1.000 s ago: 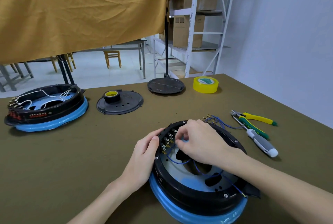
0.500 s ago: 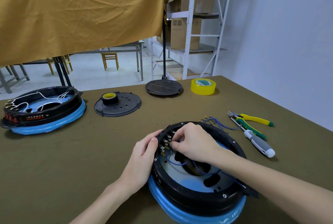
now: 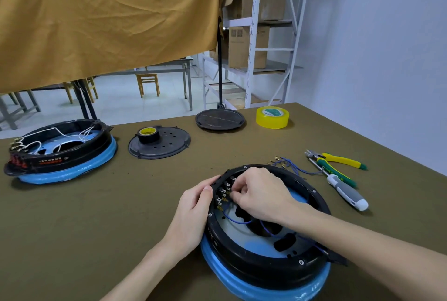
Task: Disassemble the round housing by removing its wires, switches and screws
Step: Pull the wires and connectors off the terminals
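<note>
A round black housing with a blue base ring lies on the olive table in front of me. A row of switches with brass terminals lines its left inner wall, and a blue wire loops across its floor. My left hand grips the housing's left rim, thumb on top. My right hand reaches inside, fingers curled and pinching at a terminal by the switches; what the fingertips hold is hidden. Loose blue wires lie just past the housing's far rim.
A screwdriver and green-yellow pliers lie to the right. Yellow tape, a dark round lid, and a black plate carrying a tape roll sit farther back. A second housing with white wires is far left.
My right hand has shifted slightly left along the switch row, its fingertips closing in on a terminal. The left hand keeps its grip on the rim. The camera tilted a little.
</note>
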The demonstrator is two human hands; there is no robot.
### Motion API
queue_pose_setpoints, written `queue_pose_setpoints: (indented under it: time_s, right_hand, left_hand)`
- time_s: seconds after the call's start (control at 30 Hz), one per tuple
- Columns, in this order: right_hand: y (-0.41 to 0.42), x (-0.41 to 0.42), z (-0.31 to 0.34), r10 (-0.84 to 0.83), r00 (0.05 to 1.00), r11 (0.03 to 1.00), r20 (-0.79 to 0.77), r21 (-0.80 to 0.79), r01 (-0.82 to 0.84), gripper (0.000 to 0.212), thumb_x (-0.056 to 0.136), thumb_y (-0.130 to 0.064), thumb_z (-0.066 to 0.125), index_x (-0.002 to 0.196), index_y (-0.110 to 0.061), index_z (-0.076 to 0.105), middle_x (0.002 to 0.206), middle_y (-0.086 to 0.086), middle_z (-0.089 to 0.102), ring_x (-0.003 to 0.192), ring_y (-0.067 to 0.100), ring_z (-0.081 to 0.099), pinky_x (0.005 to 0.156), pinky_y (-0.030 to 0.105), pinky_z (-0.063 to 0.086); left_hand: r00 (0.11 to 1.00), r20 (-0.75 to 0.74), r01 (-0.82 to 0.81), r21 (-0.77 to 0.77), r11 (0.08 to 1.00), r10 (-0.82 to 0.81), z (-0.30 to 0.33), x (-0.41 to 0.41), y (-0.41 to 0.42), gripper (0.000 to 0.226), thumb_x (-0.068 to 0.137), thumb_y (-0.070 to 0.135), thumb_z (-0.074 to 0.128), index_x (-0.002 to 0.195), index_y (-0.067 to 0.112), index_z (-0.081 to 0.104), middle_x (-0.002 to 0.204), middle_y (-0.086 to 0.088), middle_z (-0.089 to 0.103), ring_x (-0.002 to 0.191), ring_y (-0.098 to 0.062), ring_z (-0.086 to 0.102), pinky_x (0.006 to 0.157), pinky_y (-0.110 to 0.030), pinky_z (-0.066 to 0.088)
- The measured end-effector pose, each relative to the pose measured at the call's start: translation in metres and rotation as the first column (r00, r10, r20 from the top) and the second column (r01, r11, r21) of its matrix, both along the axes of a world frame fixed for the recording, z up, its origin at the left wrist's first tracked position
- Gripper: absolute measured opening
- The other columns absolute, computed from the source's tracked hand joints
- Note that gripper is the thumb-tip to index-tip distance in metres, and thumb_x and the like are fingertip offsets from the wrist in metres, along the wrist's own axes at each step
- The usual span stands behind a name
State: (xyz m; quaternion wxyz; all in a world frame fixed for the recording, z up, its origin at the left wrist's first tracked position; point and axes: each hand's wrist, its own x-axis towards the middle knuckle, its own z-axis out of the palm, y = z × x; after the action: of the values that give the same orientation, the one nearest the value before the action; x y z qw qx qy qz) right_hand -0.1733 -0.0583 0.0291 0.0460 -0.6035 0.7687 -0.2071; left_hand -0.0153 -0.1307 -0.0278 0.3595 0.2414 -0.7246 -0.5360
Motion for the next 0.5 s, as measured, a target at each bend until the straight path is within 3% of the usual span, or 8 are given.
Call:
queue_pose_setpoints:
  time_s: [0.1, 0.37, 0.5]
  right_hand:
    - [0.0006, 0.0003, 0.0012, -0.004, 1.0, 1.0, -0.024, 0.001, 0.004, 0.018, 0.089, -0.031, 0.062, 0.08, -0.023, 0.076, 0.066, -0.005, 0.069, 0.07, 0.017, 0.063, 0.065, 0.029, 0.051]
    - [0.0019, 0.0008, 0.0026, 0.003, 1.0, 1.0, -0.008, 0.016, -0.003, 0.023, 0.09, -0.029, 0.061, 0.069, -0.022, 0.067, 0.054, -0.006, 0.057, 0.059, 0.012, 0.052, 0.061, 0.029, 0.045]
    - [0.0026, 0.0008, 0.0006, -0.003, 0.999, 1.0, -0.038, 0.011, 0.003, 0.023, 0.09, -0.028, 0.06, 0.07, -0.019, 0.068, 0.061, -0.002, 0.064, 0.067, 0.021, 0.06, 0.062, 0.031, 0.05]
  left_hand:
    - [1.0, 0.01, -0.002, -0.017, 1.0, 0.002, 0.0005, 0.0003, 0.0005, 0.043, 0.106, 0.03, 0.034, 0.135, 0.033, 0.066, 0.131, 0.012, 0.071, 0.127, -0.011, 0.063, 0.111, -0.044, 0.047]
    - [1.0, -0.008, -0.028, 0.003, 1.0, 0.028, 0.0012, 0.0001, 0.0013, 0.042, 0.105, 0.031, 0.036, 0.132, 0.034, 0.068, 0.128, 0.012, 0.072, 0.125, -0.009, 0.064, 0.109, -0.043, 0.048]
    - [0.999, 0.002, -0.043, 0.007, 0.999, 0.043, 0.0004, -0.0005, -0.0002, 0.046, 0.102, 0.036, 0.039, 0.141, 0.028, 0.062, 0.134, 0.017, 0.068, 0.13, -0.004, 0.059, 0.115, -0.042, 0.045]
